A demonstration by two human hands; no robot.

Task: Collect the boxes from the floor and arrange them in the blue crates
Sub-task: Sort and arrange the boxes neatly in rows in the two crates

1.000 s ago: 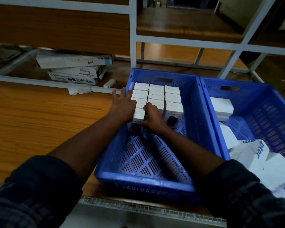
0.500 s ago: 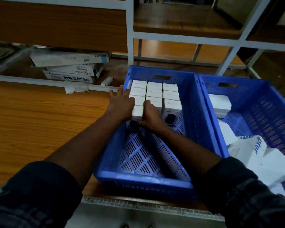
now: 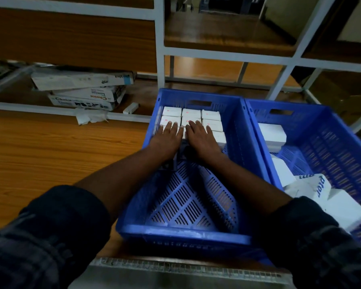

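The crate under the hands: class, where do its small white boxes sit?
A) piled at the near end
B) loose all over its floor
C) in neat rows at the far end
C: the white boxes stand in tidy rows against the far wall of the crate, with the left hand and right hand flat on them.

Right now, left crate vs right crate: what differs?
Left crate: small boxes packed in neat rows at the far end; right crate: bigger boxes lie jumbled. Left hand and right hand lie flat on the left crate's boxes; none in the right crate. Both blue, slotted, side by side.
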